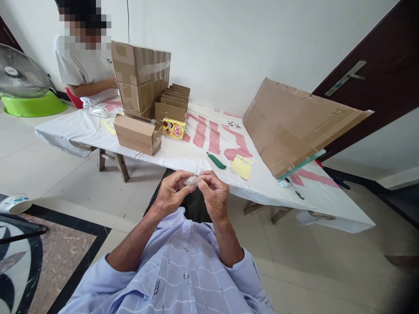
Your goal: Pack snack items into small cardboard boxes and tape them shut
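My left hand (175, 189) and my right hand (213, 194) meet at the table's near edge, above my lap. Between their fingertips is a small, clear, crinkled piece of plastic (190, 180). The left fingers and thumb are closed round it, and the right thumb and forefinger pinch its right side. Its exact kind is too small to make out. Just beyond the hands, a green utility knife (216, 161) lies on the white-covered table (176, 152). To its right is a yellow sheet (241, 166) with several small round stickers along its top.
On the left stand stacked cardboard boxes (144, 78), a closed carton (137, 134) and a yellow printed snack box (174, 128). A large cardboard sheet (294, 122) leans at the right, near a black pen (296, 189). Another person (88, 74) sits behind the stack, beside a fan (22, 74).
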Demonstrator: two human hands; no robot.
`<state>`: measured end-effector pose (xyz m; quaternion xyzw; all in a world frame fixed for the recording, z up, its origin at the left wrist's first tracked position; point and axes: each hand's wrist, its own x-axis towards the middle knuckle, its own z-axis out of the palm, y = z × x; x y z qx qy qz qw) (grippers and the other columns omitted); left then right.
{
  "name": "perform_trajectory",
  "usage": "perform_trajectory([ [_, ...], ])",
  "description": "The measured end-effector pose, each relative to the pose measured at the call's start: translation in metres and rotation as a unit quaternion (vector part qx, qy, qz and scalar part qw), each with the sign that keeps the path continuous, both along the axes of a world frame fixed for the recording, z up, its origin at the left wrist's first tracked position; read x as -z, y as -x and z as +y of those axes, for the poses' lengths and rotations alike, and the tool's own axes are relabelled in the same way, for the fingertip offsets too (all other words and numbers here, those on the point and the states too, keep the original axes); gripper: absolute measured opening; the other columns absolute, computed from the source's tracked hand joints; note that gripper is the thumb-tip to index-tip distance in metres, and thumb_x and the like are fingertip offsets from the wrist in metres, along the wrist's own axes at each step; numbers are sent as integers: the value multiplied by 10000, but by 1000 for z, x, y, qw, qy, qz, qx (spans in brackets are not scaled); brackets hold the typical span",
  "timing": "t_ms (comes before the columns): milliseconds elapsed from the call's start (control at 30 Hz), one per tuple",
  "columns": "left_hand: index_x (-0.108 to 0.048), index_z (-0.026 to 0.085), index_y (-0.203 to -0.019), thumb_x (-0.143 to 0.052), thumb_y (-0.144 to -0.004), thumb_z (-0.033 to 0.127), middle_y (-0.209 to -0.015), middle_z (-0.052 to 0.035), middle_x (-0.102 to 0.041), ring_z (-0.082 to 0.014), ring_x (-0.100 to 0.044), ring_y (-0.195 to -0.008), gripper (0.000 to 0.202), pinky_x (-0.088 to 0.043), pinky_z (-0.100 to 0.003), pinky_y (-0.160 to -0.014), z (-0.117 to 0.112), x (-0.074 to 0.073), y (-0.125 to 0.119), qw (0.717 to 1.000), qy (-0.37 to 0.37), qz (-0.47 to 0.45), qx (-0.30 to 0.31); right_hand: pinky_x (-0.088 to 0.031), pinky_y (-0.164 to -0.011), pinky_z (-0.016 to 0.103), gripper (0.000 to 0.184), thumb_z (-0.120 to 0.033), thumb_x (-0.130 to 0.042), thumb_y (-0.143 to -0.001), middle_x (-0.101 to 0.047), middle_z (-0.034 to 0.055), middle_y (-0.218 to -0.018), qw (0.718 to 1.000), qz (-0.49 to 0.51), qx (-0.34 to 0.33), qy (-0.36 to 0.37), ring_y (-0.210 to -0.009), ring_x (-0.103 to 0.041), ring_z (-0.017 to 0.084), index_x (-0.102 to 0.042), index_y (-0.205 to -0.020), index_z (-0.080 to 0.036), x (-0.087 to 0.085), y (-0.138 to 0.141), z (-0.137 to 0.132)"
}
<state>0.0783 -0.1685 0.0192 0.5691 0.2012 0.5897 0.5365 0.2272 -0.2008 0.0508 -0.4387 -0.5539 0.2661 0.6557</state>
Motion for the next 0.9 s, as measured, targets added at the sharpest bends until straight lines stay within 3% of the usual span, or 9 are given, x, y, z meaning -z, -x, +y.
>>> perform_trajectory([
  [167, -815, 180, -1072, -887, -906, 354, -964, -51, -751, -150, -697, -822, 251, -575, -243, -751, -2, -4, 1, 999, -24, 22, -14, -564, -745, 292, 147, -322, -835, -840, -684, 13, -882, 997, 70, -27, 17, -838, -650, 164, -741, -772, -230, 3, 3, 3],
  [267, -812, 187, -1067, -867, -924, 338, -961, -51, -749, -156, -691, -837, 216, -570, -250, -770, -3, -6, 2, 998, -40, 33, -18, -579, -766, 293, 270, -353, -910, -754, -690, -9, -881, 988, 132, -56, 51, -836, -647, 161, -679, -846, -245, 5, 2, 7],
  [533, -812, 207, -1142, -821, -941, 258, -1092, -84, -780, -199, -708, -981, 208, -562, -284, -874, -2, -2, 5, 995, -73, 60, -27, -537, -656, 275, 337, -429, -887, -725, -653, -15, -814, 934, 213, -203, 201, -720, -584, 148, -646, -865, -239, 3, -2, 15],
  [733, -803, 209, -1143, -817, -929, 259, -1105, -89, -773, -218, -703, -1011, 219, -564, -306, -906, 3, 4, 7, 992, -89, 82, -36, -529, -668, 273, 373, -461, -896, -727, -627, -32, -775, 929, 224, -203, 214, -713, -574, 148, -623, -864, -246, 9, 1, 18],
  [900, -791, 212, -1206, -831, -917, 268, -1106, -76, -773, -190, -722, -942, 297, -597, -279, -838, 6, 5, 8, 993, -78, 67, -50, -512, -633, 271, 473, -630, -913, -768, -655, -21, -753, 947, 196, -163, 193, -661, -565, 132, -668, -824, -230, 24, 5, 18],
])
